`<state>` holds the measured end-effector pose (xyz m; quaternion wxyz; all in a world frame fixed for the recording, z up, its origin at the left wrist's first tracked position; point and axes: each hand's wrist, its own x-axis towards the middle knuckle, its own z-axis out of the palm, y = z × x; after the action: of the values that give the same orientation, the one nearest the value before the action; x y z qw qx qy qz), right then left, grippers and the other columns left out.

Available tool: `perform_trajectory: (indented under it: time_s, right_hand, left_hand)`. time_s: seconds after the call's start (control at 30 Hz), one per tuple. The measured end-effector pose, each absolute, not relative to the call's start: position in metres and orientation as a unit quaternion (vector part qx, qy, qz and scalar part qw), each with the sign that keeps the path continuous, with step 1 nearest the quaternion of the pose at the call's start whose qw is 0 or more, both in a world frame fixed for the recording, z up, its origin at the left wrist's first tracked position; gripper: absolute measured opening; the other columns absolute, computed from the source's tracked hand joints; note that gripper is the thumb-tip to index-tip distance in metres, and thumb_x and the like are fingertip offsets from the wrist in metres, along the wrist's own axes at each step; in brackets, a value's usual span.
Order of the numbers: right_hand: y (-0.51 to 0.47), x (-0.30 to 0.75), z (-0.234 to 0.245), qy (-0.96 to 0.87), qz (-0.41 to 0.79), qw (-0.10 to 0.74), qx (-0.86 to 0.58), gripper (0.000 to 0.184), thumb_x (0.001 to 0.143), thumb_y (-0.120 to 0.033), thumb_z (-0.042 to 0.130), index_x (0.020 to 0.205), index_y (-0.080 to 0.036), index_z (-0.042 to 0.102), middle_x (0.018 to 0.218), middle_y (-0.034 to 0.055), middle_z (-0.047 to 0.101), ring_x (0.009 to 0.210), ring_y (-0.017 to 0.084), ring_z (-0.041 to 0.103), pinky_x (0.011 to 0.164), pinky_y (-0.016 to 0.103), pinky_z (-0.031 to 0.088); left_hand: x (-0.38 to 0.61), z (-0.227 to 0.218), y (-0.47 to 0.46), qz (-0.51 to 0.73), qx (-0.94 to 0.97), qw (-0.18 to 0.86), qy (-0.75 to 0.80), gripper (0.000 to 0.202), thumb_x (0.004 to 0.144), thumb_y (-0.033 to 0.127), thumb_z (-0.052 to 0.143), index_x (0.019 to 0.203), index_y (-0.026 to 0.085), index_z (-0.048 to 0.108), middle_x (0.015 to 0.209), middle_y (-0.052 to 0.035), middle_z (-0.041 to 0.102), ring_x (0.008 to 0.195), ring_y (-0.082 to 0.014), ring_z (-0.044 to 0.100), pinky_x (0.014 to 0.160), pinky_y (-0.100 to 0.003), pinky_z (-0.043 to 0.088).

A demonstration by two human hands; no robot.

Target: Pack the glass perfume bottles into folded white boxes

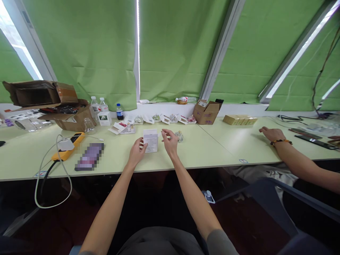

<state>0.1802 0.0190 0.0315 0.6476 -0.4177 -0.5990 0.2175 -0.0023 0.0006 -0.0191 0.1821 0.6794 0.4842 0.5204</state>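
Observation:
A small white carton [151,144] with printed text stands upright near the table's front edge. My left hand [137,152] grips its left side, thumb on the front face. My right hand [170,141] is closed at the upper right corner, its fingertips pinching what looks like a small white side flap. Just right of that hand sits a round clear glass bottle [180,136] with a gold-coloured top, partly hidden behind the hand. The inside of the carton cannot be seen.
Behind stand several opened white cartons [165,119] with glass bottles. A cardboard box [206,112] and yellow packs [239,120] are at right. To the left lie a phone [90,156], a yellow power strip [68,148] and a cable. Another person's arm [294,159] rests at far right.

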Motion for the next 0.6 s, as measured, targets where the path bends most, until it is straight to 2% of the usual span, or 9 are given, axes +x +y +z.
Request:
perform_trajectory:
  time_s: [0.13,0.23,0.4,0.6]
  right_hand:
    - [0.030,0.184,0.016,-0.625,0.282,0.599,-0.413,0.053,0.080,-0.056,0.054,0.117,-0.019,0.058,0.104,0.0103,0.064,0.085,0.020,0.060,0.052,0.028,0.057]
    - [0.038,0.184,0.003,-0.643,0.315,0.572,-0.399,0.058,0.075,-0.055,0.061,0.119,-0.019,0.056,0.100,0.0093,0.066,0.087,0.021,0.061,0.053,0.029,0.058]
    - [0.045,0.182,-0.013,-0.644,0.319,0.564,-0.407,0.046,0.076,-0.051,0.060,0.106,-0.016,0.064,0.100,0.0111,0.067,0.086,0.022,0.063,0.056,0.031,0.058]
    - [0.045,0.182,-0.019,-0.684,0.276,0.536,-0.411,0.036,0.082,-0.038,0.057,0.111,-0.019,0.064,0.105,0.0091,0.068,0.084,0.019,0.065,0.066,0.031,0.057]
  left_hand:
    - [-0.003,-0.018,0.000,0.517,0.681,0.194,0.480,0.044,0.089,0.045,0.048,0.125,0.019,0.046,0.111,-0.0116,0.061,0.084,-0.0173,0.064,0.066,-0.029,0.053]
    - [-0.003,-0.018,-0.001,0.513,0.681,0.206,0.480,0.044,0.090,0.044,0.048,0.127,0.020,0.045,0.112,-0.0111,0.062,0.086,-0.0172,0.064,0.068,-0.030,0.053]
    - [-0.002,-0.019,0.000,0.504,0.683,0.214,0.484,0.046,0.089,0.038,0.050,0.131,0.021,0.042,0.113,-0.0105,0.063,0.087,-0.0172,0.064,0.072,-0.031,0.054]
    - [-0.001,-0.021,0.002,0.505,0.679,0.219,0.485,0.054,0.085,0.029,0.055,0.136,0.020,0.039,0.114,-0.0108,0.063,0.082,-0.0153,0.064,0.073,-0.031,0.054]
